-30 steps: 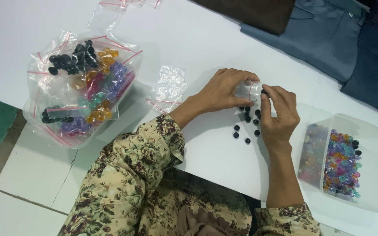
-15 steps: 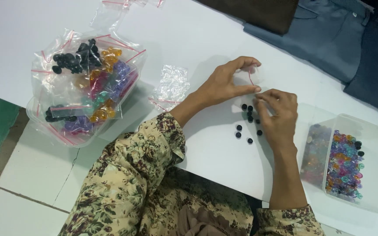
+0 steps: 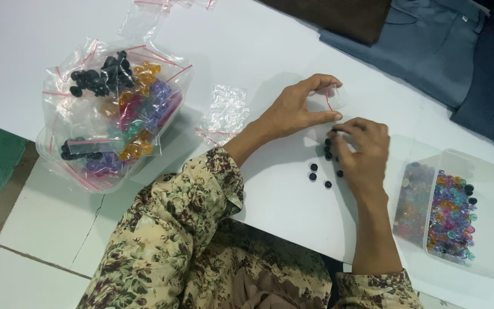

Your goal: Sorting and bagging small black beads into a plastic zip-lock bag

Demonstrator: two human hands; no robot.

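While left hand (image 3: 293, 111) pinches small bag (image 3: 334, 97), black beads (image 3: 318, 174) beside right hand (image 3: 361, 151).

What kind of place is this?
Probably a small craft or packing workspace: a white table, zip bags of coloured beads, a clear tub of beads, and folded denim nearby.

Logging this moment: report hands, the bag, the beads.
Left hand pinching small clear bag open. Right hand down on black beads, fingers curled. Tub of coloured beads just right; nothing in between.
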